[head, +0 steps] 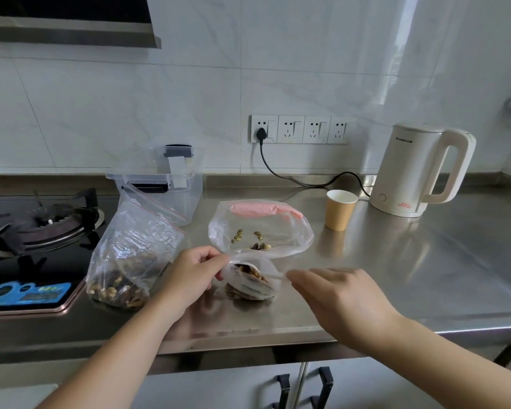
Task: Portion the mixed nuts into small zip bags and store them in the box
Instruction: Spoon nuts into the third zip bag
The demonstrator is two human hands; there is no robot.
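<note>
**Small bag held at its mouth, ready for sealing**

I have the small zip bag [250, 283] standing on the steel surface [396, 276] right in front of me, its bottom resting there so the nuts inside stay down while I work the top. My left hand [191, 274] pinches one end of the mouth, fingers [216, 256] closed narrow on the plastic; my right hand [341, 299] takes the other end, fingertips [292, 276] pinched on the strip. Pulling the mouth taut this way should line up the zip for pressing shut, I judge.

The small bag holds a modest portion of mixed nuts, roughly half full. To its left, the large zip bag [133, 255] leans open with the bulk of the nuts in its bottom. Behind, a loose clear bag [292, 228] with a pink strip lies flat with only a few stray nuts. The clear storage box [189, 199] sits further back near the stove [39, 228]; I cannot tell whether it holds any bags yet. A paper cup [340, 209] stands beside the kettle [410, 172].
</note>
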